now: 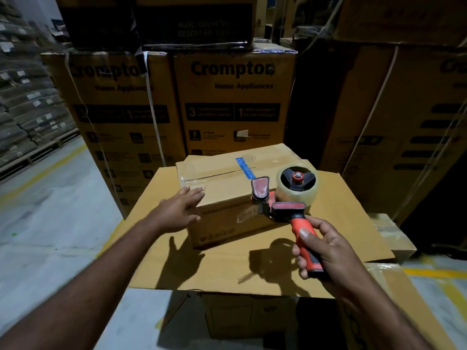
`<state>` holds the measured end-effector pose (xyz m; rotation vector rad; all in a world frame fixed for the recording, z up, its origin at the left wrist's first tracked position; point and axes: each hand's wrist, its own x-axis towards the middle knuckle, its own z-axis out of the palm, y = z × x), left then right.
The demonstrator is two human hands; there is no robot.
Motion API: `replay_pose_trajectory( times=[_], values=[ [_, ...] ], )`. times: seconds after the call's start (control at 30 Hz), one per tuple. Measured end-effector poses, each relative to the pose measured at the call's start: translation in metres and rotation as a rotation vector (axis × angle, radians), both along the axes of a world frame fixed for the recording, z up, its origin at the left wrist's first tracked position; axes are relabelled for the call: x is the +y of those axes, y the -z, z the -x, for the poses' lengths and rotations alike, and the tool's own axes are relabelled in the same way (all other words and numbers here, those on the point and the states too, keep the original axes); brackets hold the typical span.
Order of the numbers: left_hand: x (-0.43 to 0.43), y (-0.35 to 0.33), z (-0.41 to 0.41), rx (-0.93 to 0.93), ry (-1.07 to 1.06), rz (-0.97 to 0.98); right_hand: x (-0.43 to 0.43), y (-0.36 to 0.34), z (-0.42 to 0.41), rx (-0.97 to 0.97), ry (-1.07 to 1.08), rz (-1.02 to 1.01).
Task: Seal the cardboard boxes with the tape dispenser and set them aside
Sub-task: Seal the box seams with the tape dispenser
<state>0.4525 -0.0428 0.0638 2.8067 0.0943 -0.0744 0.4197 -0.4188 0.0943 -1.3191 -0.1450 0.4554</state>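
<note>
I stand in a warehouse.
Tall Crompton appliance cartons [232, 97] are stacked before me, bundles [22, 102] lie on wooden pallets [38, 154], a yellow line [43, 173] marks the concrete floor [50, 223].

One view only: a wide-angle camera worn on the head, facing forward and tilted down. Both forearms [101, 274] enter from the bottom edge, close under the lens. The cardboard box [222, 173] sits mid-frame, near; the left hand [180, 209] and the right hand [326, 251] on the tape dispenser [288, 210] flank it. Stacked cartons [232, 97] behind fill the upper frame, bowed towards the edges
</note>
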Motion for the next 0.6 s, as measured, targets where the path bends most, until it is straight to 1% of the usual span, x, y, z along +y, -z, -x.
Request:
replay_pose_trajectory(
  times=[0.03,0.07,0.1,0.13,0.17,0.2,0.23,0.27,0.3,0.33,0.4,0.47,0.53,0.57,0.6],
  values=[
    [-0.009,-0.009,-0.001,0.031,-0.016,-0.034,0.002,0.0,-0.001,-0.019,0.007,0.006],
    [-0.022,-0.02,-0.003,0.004,-0.045,-0.055,0.004,-0.001,-0.002,-0.042,0.019,0.018],
    [-0.04,-0.03,-0.004,-0.081,-0.095,-0.034,0.006,-0.001,-0.002,-0.07,0.038,0.035],
    [-0.06,-0.04,-0.005,-0.194,-0.17,0.061,0.007,-0.001,-0.003,-0.1,0.061,0.051],
    [-0.08,-0.05,-0.007,-0.273,-0.264,0.247,0.008,-0.001,-0.004,-0.133,0.084,0.068],
    [-0.099,-0.059,-0.01,-0.27,-0.347,0.505,0.009,-0.002,-0.005,-0.167,0.107,0.089],
    [-0.115,-0.068,-0.016,-0.178,-0.393,0.799,0.009,-0.004,-0.006,-0.204,0.129,0.112],
    [-0.128,-0.077,-0.021,-0.039,-0.411,1.066,0.009,-0.006,-0.008,-0.241,0.15,0.133],
    [-0.138,-0.084,-0.026,0.088,-0.407,1.244,0.008,-0.008,-0.011,-0.276,0.169,0.152],
    [-0.145,-0.089,-0.03,0.172,-0.398,1.329,0.006,-0.011,-0.016,-0.311,0.184,0.166],
    [-0.154,-0.089,-0.038,0.255,-0.399,1.363,0.001,-0.016,-0.028,-0.382,0.215,0.188],
    [-0.16,-0.082,-0.048,0.415,-0.386,1.414,-0.006,-0.022,-0.041,-0.448,0.249,0.207],
    [-0.165,-0.073,-0.058,0.594,-0.366,1.575,-0.013,-0.027,-0.056,-0.498,0.27,0.252],
    [-0.169,-0.071,-0.066,0.618,-0.382,1.661,-0.018,-0.027,-0.065,-0.519,0.273,0.286],
    [-0.17,-0.071,-0.072,0.594,-0.407,1.728,-0.02,-0.028,-0.071,-0.549,0.273,0.323]
  ],
)
